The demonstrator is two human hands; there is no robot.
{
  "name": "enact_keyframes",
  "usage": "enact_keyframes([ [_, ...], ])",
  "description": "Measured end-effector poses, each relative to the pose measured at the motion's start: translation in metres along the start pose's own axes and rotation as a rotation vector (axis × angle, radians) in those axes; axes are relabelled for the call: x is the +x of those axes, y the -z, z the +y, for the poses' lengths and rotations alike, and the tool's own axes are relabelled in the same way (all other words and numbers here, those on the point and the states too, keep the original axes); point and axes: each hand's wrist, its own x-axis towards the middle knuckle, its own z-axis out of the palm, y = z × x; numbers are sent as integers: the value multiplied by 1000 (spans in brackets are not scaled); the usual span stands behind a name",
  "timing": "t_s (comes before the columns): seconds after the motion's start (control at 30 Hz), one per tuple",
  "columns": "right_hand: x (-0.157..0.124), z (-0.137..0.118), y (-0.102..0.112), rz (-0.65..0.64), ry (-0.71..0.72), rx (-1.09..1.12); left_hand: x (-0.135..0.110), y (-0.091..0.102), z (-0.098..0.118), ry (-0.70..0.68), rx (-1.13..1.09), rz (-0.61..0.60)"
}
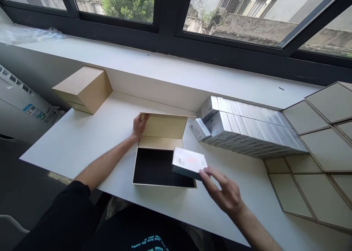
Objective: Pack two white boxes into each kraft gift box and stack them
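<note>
A gold-coloured box (pixel 134 174) with a black inside lies open on the white table, its lid raised at the back. My left hand (pixel 139 126) grips the upper left corner of the lid (pixel 164 126), fingers closed round the edge. Above the right part of the box's opening, a small white box (pixel 189 159) is pinched at its right end between the thumb and fingers of my right hand (pixel 224 190). It is slightly tilted and covers part of the black inside. No other item shows in the visible part of the gold box.
To the right, many similar white boxes (pixel 247 128) stand in stacked rows, one loose box (pixel 200 129) at their left end. Gold-edged boxes (pixel 316 148) are piled at far right. A closed gold box (pixel 85 89) sits at back left, below the window sill (pixel 165 67).
</note>
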Motion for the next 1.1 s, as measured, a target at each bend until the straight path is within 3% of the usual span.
enact_keyframes([
  [0.13, 21, -16, -8, -223, 62, 141, 0, 0, 1, 6, -2, -1],
  [0.33, 36, -7, -9, -492, 81, 254, 0, 0, 1, 14, -6, 3],
  [0.5, 69, -20, -30, -549, 106, 298, 1, 0, -1, 0, -9, -4],
  [0.6, 86, -27, -50, -648, 135, 342, 1, 0, -1, 5, -8, -2],
  [0.73, 88, -23, -68, -799, 100, 313, 2, -1, -2, 22, -15, -8],
  [1.1, 94, -33, -54, -903, -2, 465, 3, -2, -2, 34, -44, -32],
])
